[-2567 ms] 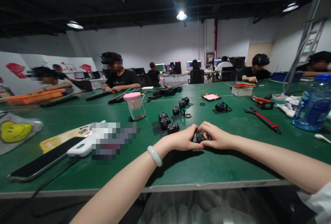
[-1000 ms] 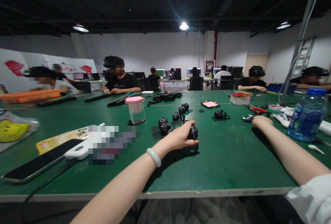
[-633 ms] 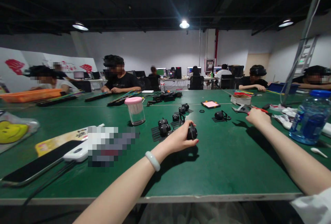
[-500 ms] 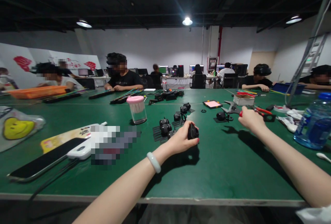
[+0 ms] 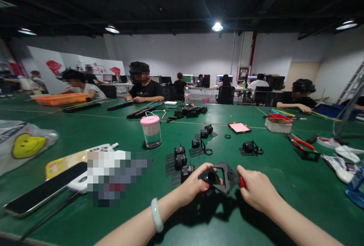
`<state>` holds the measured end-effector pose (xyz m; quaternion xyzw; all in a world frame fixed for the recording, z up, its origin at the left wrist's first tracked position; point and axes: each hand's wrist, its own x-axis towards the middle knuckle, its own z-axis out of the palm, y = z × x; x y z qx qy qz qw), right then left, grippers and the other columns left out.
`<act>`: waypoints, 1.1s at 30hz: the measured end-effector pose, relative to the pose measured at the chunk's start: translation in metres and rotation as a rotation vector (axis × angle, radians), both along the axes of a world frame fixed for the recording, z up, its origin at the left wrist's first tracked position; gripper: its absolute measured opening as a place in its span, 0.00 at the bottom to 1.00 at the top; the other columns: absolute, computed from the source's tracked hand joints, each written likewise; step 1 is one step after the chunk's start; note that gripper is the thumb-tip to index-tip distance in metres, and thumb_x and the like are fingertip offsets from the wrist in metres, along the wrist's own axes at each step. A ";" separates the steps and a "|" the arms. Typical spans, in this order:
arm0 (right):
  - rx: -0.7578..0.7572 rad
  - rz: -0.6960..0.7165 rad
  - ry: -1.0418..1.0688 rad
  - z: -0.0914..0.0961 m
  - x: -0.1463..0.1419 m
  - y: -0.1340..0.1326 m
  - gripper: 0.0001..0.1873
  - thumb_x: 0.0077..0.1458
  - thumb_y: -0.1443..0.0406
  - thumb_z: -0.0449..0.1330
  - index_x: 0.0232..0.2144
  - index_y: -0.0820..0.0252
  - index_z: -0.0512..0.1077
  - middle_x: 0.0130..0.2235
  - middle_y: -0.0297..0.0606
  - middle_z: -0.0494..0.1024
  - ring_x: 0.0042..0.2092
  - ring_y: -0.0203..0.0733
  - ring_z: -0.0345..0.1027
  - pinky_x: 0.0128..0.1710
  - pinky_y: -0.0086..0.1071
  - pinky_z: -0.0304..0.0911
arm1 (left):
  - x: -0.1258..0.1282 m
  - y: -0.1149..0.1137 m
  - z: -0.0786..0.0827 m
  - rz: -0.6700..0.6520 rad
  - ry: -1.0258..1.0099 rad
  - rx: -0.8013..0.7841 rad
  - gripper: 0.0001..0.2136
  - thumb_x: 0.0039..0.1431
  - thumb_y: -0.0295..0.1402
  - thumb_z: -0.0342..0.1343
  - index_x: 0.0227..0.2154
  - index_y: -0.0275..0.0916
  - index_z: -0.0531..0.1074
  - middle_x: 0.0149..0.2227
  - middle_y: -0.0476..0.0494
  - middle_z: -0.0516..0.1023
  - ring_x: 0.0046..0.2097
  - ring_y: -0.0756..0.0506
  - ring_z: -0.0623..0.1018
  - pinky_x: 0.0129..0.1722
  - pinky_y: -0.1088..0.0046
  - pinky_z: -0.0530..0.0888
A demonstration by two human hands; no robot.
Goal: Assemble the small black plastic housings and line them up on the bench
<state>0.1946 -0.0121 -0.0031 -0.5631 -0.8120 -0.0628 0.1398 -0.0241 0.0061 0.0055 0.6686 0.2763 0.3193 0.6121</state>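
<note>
My left hand [image 5: 191,185] grips a black plastic part [image 5: 211,177] with a round opening, thumb and fingers wrapped around its sides. In my right hand [image 5: 257,186] is an adjustable wrench [image 5: 235,178] with a red handle. The wrench's wide jaws stand right beside the black part; whether they touch it I cannot tell. Close to my left hand, several similar black knob-like parts [image 5: 180,161] lie on slotted black plates. Another such part [image 5: 248,147] sits farther right, and a loose black ring [image 5: 227,136] lies between.
A glass cup with a pink lid [image 5: 150,132] stands left of the parts. Farther left are a phone [image 5: 45,193] and a plastic bag [image 5: 28,145]. Pliers [image 5: 303,143], a small white box [image 5: 278,125] and a blue bottle [image 5: 355,187] are at right. Co-workers sit across the green table [image 5: 284,215].
My right hand has lifted the wrench from the right side and brought it left to the black part. My left hand has come nearer me with that part. The view has shifted slightly.
</note>
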 end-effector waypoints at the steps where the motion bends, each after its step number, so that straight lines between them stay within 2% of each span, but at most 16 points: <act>1: -0.012 0.009 0.003 -0.001 0.000 0.002 0.10 0.39 0.71 0.49 0.29 0.56 0.57 0.26 0.37 0.72 0.26 0.42 0.64 0.21 0.29 0.40 | -0.001 0.000 -0.001 -0.022 -0.018 -0.025 0.23 0.38 0.36 0.50 0.41 0.38 0.55 0.38 0.43 0.70 0.36 0.46 0.69 0.29 0.74 0.62; 5: -0.048 0.032 0.003 -0.003 0.001 0.005 0.11 0.39 0.71 0.48 0.30 0.56 0.57 0.26 0.38 0.72 0.27 0.44 0.64 0.22 0.29 0.40 | -0.002 0.002 -0.005 -0.053 -0.105 -0.076 0.23 0.38 0.35 0.50 0.42 0.37 0.54 0.38 0.41 0.70 0.38 0.44 0.69 0.33 0.72 0.63; 10: -0.074 0.038 -0.018 -0.007 0.000 0.004 0.11 0.40 0.71 0.47 0.31 0.56 0.57 0.26 0.38 0.72 0.27 0.45 0.65 0.22 0.30 0.41 | 0.000 0.004 -0.010 -0.034 -0.120 -0.096 0.25 0.36 0.34 0.50 0.42 0.37 0.54 0.36 0.42 0.70 0.38 0.42 0.70 0.35 0.69 0.63; 14: -0.076 0.026 -0.031 -0.008 -0.003 0.006 0.12 0.40 0.71 0.47 0.31 0.56 0.58 0.27 0.37 0.72 0.28 0.44 0.66 0.22 0.29 0.42 | -0.001 0.006 -0.012 -0.023 -0.106 -0.074 0.24 0.35 0.35 0.49 0.41 0.38 0.55 0.35 0.43 0.69 0.38 0.43 0.69 0.36 0.68 0.63; 17: -0.065 0.011 -0.043 -0.008 -0.008 0.009 0.11 0.39 0.71 0.47 0.30 0.57 0.59 0.26 0.37 0.72 0.29 0.44 0.66 0.23 0.29 0.43 | 0.000 0.005 -0.013 -0.070 -0.121 -0.053 0.23 0.38 0.35 0.48 0.41 0.39 0.53 0.37 0.44 0.68 0.38 0.44 0.68 0.36 0.68 0.64; 23: -0.036 -0.021 -0.067 0.003 -0.023 0.009 0.07 0.38 0.69 0.48 0.26 0.59 0.60 0.28 0.37 0.73 0.29 0.41 0.66 0.24 0.28 0.46 | 0.003 -0.006 -0.007 0.036 -0.105 0.055 0.18 0.47 0.39 0.47 0.41 0.39 0.54 0.37 0.46 0.64 0.36 0.47 0.66 0.35 0.72 0.64; 27: -0.034 -0.047 -0.086 0.008 -0.028 0.003 0.07 0.38 0.69 0.49 0.27 0.59 0.60 0.28 0.37 0.72 0.29 0.40 0.66 0.25 0.28 0.47 | 0.005 -0.010 -0.004 0.080 -0.192 0.040 0.14 0.52 0.40 0.42 0.39 0.38 0.55 0.33 0.47 0.64 0.32 0.48 0.66 0.31 0.74 0.64; 30: -0.038 -0.047 -0.091 0.008 -0.027 -0.003 0.08 0.39 0.68 0.48 0.28 0.59 0.60 0.28 0.36 0.72 0.30 0.40 0.66 0.26 0.28 0.48 | 0.008 -0.009 -0.005 0.075 -0.241 0.056 0.12 0.52 0.39 0.42 0.37 0.38 0.57 0.31 0.48 0.64 0.31 0.49 0.66 0.30 0.75 0.64; 33: -0.042 -0.054 -0.089 0.007 -0.023 -0.008 0.08 0.41 0.67 0.48 0.29 0.59 0.60 0.29 0.37 0.72 0.31 0.40 0.66 0.26 0.28 0.48 | 0.012 -0.007 -0.008 0.123 -0.272 0.098 0.12 0.52 0.39 0.41 0.36 0.36 0.59 0.33 0.47 0.65 0.33 0.48 0.67 0.32 0.74 0.64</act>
